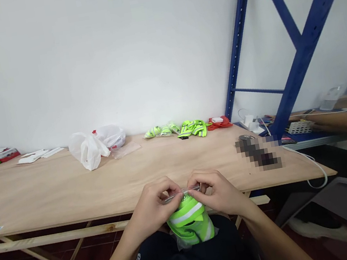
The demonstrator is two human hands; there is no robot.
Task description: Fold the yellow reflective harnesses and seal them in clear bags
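Note:
A clear plastic bag [183, 241] with a folded neon-green reflective vest [189, 219] inside rests against my lap, just in front of the table edge. My left hand [159, 199] pinches the bag's top edge between thumb and forefinger. Close beside it, my right hand [213, 190] pinches the same edge from the other side. The fingertips of both hands nearly meet above the vest. Silver-white stripes on the vest show through the plastic.
Along the wall on the wooden table [53, 191] lie a white plastic bag [88, 151], bagged green vests [162, 130], a loose green vest [193, 128] and a red bundle [221, 122]. A blurred-out dark object [258, 151] sits at right, near a blue metal rack [295, 68].

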